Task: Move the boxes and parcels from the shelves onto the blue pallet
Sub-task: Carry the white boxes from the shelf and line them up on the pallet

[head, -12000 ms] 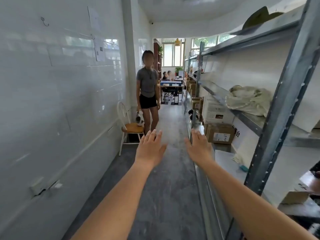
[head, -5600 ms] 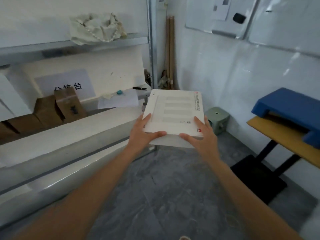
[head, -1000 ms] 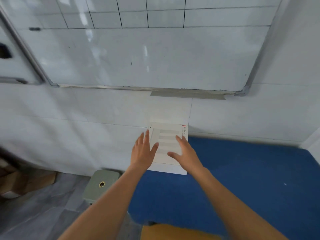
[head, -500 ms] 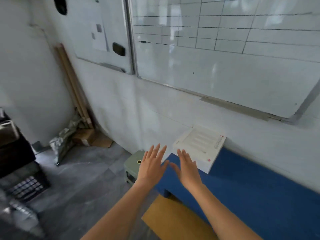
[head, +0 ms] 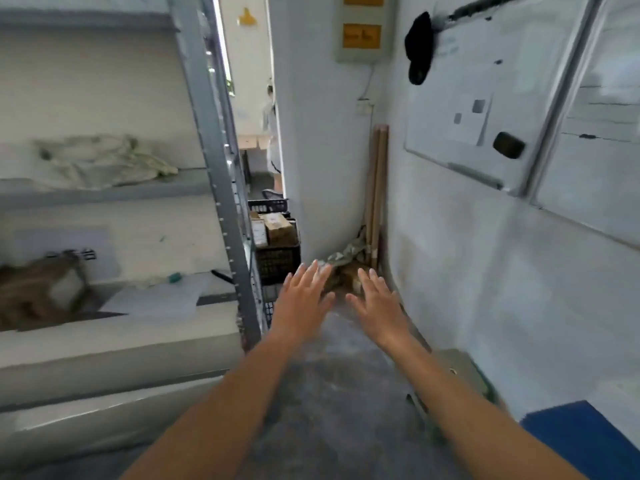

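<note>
Whiteboard (head: 485, 98) on right wall; black crate (head: 277, 261) beyond upright; wooden sticks (head: 375, 195) leaning in corner.

head cam, single view | looks forward and down along narrow aisle | shelves (head: 114, 188) close on left, wall (head: 467, 271) close on right | floor (head: 332, 393) below | corner ahead | motion-blurred

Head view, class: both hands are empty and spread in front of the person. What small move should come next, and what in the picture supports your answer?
Probably a turn and reach to the left, toward the brown box on the lower shelf. The left hand and right hand are open and hold nothing, only a corner of the blue pallet shows at lower right, and the box is within view on the left.
</note>
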